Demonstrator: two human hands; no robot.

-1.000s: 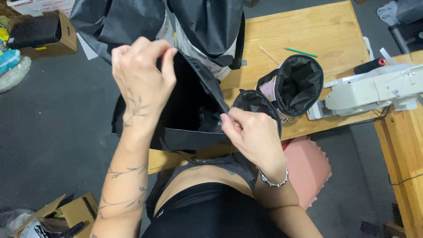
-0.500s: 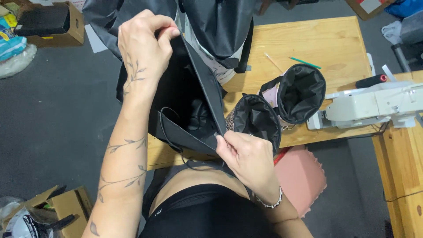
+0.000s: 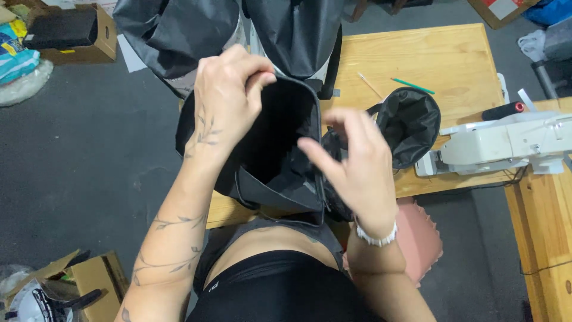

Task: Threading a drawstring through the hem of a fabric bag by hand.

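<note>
Two black bags, three cardboard boxes.

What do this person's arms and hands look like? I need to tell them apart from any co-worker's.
Both arms are bare, with no sleeves or gloves. The left forearm carries dark vine-and-leaf tattoos, with another on the back of the left hand. The right hand has no markings visible; its wrist wears a white beaded bracelet.

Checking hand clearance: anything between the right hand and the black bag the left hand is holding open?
Nothing visible. The right hand hovers with fingers spread just over the near right edge of the black bag, clear gap only. The left hand pinches the bag's far rim, off to the other side.
</note>
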